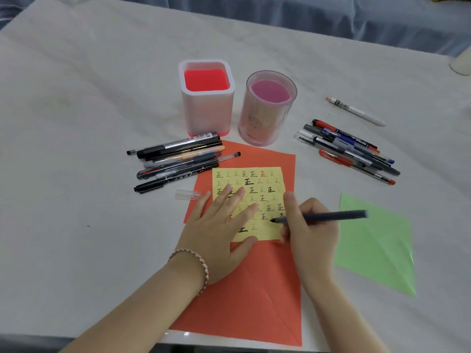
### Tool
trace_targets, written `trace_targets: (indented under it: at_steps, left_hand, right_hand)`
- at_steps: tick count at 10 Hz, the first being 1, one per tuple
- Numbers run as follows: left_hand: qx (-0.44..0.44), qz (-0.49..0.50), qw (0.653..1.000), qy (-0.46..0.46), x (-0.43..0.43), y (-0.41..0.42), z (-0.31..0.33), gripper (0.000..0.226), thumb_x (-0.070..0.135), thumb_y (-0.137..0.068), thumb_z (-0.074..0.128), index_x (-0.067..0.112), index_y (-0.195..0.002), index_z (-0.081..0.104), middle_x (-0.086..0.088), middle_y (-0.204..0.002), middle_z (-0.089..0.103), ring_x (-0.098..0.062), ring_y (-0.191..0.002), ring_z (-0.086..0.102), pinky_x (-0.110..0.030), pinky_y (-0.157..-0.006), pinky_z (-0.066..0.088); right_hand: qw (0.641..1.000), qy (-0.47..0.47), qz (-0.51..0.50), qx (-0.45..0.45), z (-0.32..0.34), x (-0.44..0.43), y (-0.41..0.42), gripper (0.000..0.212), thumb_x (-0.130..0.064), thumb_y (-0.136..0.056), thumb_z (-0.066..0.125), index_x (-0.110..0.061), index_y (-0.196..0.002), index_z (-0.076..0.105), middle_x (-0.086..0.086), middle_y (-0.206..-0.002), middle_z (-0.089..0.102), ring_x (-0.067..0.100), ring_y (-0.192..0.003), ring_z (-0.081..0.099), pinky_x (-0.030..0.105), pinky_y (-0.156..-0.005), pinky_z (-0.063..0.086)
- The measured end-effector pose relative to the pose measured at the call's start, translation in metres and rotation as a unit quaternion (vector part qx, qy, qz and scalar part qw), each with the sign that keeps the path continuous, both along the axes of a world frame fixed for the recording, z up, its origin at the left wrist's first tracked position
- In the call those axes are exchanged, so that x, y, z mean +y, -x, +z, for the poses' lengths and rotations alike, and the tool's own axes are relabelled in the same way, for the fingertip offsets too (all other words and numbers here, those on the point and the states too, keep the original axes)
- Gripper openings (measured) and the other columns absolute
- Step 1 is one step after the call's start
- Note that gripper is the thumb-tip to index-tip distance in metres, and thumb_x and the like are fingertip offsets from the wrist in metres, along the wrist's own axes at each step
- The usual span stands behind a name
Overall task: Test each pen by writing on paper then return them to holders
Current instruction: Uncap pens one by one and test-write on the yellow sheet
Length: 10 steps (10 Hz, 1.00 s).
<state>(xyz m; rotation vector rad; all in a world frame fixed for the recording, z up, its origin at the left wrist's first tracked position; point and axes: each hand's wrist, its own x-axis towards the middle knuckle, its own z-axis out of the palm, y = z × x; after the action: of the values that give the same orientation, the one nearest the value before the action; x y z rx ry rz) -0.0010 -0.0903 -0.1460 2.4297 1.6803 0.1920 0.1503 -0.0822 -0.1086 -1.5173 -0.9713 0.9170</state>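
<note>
A yellow note (257, 184) covered in written characters lies on an orange sheet (244, 296). My left hand (221, 225) presses flat on the note with straight fingers. My right hand (309, 233) grips a dark pen (328, 216), whose tip touches the note's lower right part. A clear pen cap (187, 194) lies left of the note. Two holders stand behind: a square white one with a red inside (207, 98) and a round clear pink one (266, 108). Neither shows any pen inside. Several pens lie in a left pile (178, 159) and a right pile (349, 149).
A single white pen (355, 111) lies apart at the right rear. A green paper sheet (377, 245) sits to the right of my right hand. The white table's front edge (229, 343) is near my forearms. A white object (462, 63) stands at the far right edge.
</note>
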Motion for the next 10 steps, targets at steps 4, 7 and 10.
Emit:
trace_targets:
  at_steps: [4,7,10]
  left_hand:
    - [-0.047,0.013,0.999,0.007,0.000,0.000,0.002,0.052,0.054,-0.082,0.036,0.033,-0.128,0.050,0.000,-0.143,0.041,-0.020,-0.136,0.031,-0.043,-0.107,0.014]
    - [-0.052,0.018,0.998,0.006,0.000,-0.001,0.002,0.052,0.053,-0.081,0.037,0.034,-0.127,0.050,0.000,-0.143,0.042,-0.020,-0.136,0.031,-0.042,-0.108,0.012]
    - [-0.055,0.019,0.998,0.006,0.000,-0.001,0.002,0.052,0.054,-0.081,0.037,0.034,-0.127,0.050,0.001,-0.144,0.040,-0.019,-0.136,0.030,-0.043,-0.108,0.013]
  right_hand:
    - [0.992,-0.044,-0.023,-0.119,-0.030,0.003,0.009,0.036,-0.021,-0.073,0.054,-0.018,-0.047,0.030,-0.005,-0.043,0.034,0.007,-0.044,0.031,0.015,-0.044,0.025]
    - [0.989,-0.063,-0.005,-0.131,-0.034,0.003,0.009,0.036,-0.018,-0.073,0.055,-0.020,-0.045,0.032,-0.007,-0.041,0.036,0.006,-0.042,0.034,0.013,-0.045,0.026]
    - [0.987,-0.069,0.003,-0.147,-0.034,0.003,0.011,0.036,-0.018,-0.073,0.055,-0.017,-0.047,0.030,-0.001,-0.047,0.033,0.008,-0.045,0.030,0.016,-0.046,0.024]
